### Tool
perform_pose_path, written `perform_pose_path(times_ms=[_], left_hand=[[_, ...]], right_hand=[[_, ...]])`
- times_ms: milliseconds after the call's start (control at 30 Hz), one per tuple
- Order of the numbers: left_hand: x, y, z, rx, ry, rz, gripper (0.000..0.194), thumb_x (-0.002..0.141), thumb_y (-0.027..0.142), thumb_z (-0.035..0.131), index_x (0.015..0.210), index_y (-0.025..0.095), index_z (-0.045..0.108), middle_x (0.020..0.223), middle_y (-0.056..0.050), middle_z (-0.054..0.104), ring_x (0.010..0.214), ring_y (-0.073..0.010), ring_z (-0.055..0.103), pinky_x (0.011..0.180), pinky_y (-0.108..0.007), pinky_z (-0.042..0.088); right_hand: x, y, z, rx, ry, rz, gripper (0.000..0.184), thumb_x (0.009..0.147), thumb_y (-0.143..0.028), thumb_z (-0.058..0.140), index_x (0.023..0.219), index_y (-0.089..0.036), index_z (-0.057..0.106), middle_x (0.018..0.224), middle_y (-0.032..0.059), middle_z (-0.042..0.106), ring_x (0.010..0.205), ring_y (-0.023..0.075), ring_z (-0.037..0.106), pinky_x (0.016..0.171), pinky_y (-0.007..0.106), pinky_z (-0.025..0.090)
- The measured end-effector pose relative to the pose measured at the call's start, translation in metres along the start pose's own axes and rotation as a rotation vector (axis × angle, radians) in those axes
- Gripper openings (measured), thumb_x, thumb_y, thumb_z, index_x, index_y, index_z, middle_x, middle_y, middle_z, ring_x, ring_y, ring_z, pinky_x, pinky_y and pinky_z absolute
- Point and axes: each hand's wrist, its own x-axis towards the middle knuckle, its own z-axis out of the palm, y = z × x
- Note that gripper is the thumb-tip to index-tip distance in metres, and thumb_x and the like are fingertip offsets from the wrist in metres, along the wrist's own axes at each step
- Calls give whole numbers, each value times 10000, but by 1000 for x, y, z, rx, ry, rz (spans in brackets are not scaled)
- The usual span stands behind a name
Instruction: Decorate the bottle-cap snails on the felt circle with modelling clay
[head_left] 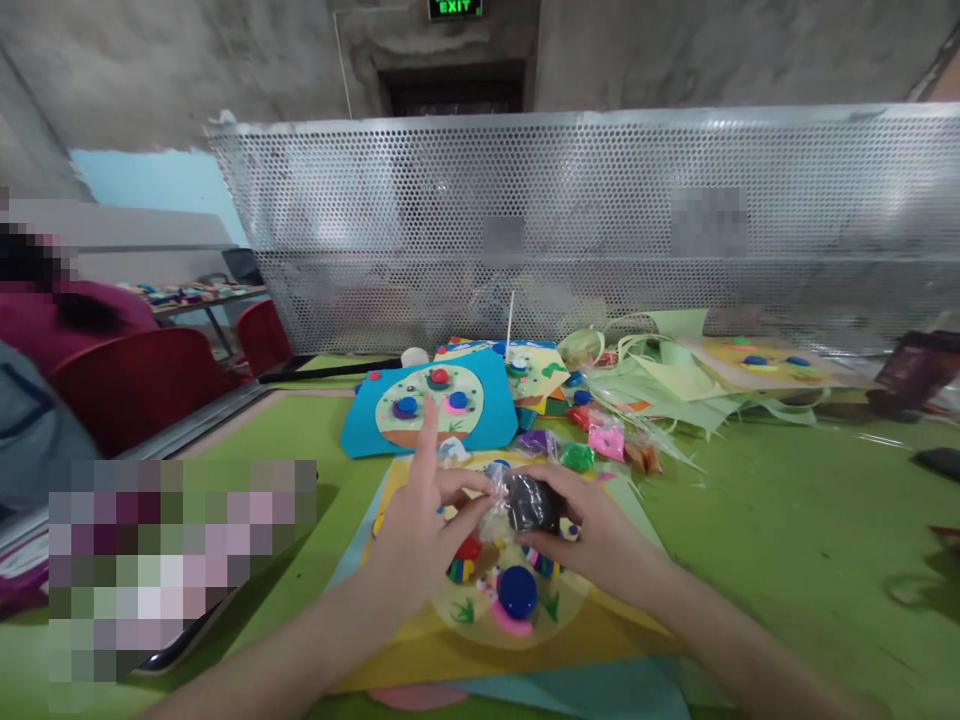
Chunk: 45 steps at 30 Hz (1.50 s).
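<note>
In front of me, a small clear plastic bag of black modelling clay (pixel 532 502) is held between both hands. My left hand (pixel 420 520) pinches the bag's crumpled clear end, its index finger pointing up. The fingers of my right hand (pixel 600 530) are wrapped around the dark, bulging part. Below them lies a yellow paper sheet (pixel 382 640) with a pale round panel. On that panel a blue bottle cap (pixel 517 592) sits by a pink clay shape and green clay grass. Red and striped clay pieces there are partly hidden by my hands.
A blue card (pixel 349 435) with similar caps lies behind. Bagged purple clay (pixel 536 443), green clay (pixel 577 457) and pink clay (pixel 606 442) sit near paper strips (pixel 660 375). A perforated metal screen (pixel 600 200) borders the table (pixel 750 560). A blurred-out device is at left.
</note>
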Motion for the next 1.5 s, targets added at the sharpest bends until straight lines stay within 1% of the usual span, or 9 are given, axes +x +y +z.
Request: perform_pose_path(times_ms=[167,333,500,633,767,1000,1133,1300,1500], left_hand=[[-1,-1,0,50,43,-8,911,793,304,614,1435,227,-28,769,16,723,785,-216,669,728,-325,507],[-1,0,1,16,25,-19,981,775,247,645,1431,245,-83,694,50,695,644,-169,636,574,-244,491],[9,2,-1,-195,-11,-171,985,776,280,654,1433,237,-77,770,27,708,383,-88,515,402,-204,436],[18,-4,-4,-402,-41,-234,931,811,283,628,1437,202,-56,870,-18,731,344,-47,514,500,-208,493],[20,-10,-4,-475,-31,-247,925,801,267,642,1440,191,-23,906,-34,733,361,-44,528,518,-210,503],[18,-3,-4,-522,-9,-219,1074,638,187,770,1437,159,54,657,66,671,379,-61,502,381,-173,428],[16,0,-3,-522,-6,-233,1076,649,189,754,1439,139,26,677,35,696,348,-63,495,358,-179,418],[14,1,-3,-497,-38,-238,956,731,218,700,1443,163,65,784,-28,732,384,-77,553,449,-216,480],[14,2,-5,-468,-7,-240,1097,587,142,797,1436,132,102,621,27,690,550,-129,611,461,-186,464]], right_hand=[[1,-4,-2,-17,4,-64,390,727,-195,659,1097,-238,542,1076,46,630,955,200,597,803,318,493],[-1,-4,0,5,-2,-80,414,713,-179,673,1102,-228,537,1116,62,615,1023,204,578,894,360,456],[0,0,2,53,30,10,393,726,-204,648,1102,-232,538,1114,57,614,1004,207,583,883,374,473],[2,6,2,130,98,101,406,740,-276,629,1130,-236,522,1126,64,602,996,213,589,855,375,498],[2,9,2,169,125,162,404,731,-314,620,1112,-219,524,1087,71,612,961,211,601,852,383,500],[1,9,-1,158,126,163,423,728,-349,615,1119,-215,527,1090,77,611,945,215,602,832,377,500],[4,13,-6,92,161,187,433,703,-385,606,1088,-194,550,1036,89,635,880,226,617,786,383,512],[7,22,-20,-72,232,200,432,683,-424,583,1049,-194,569,985,94,662,845,251,633,715,380,520],[6,38,-46,-632,99,379,306,756,-430,516,929,-186,580,940,122,658,882,291,611,742,403,481]])
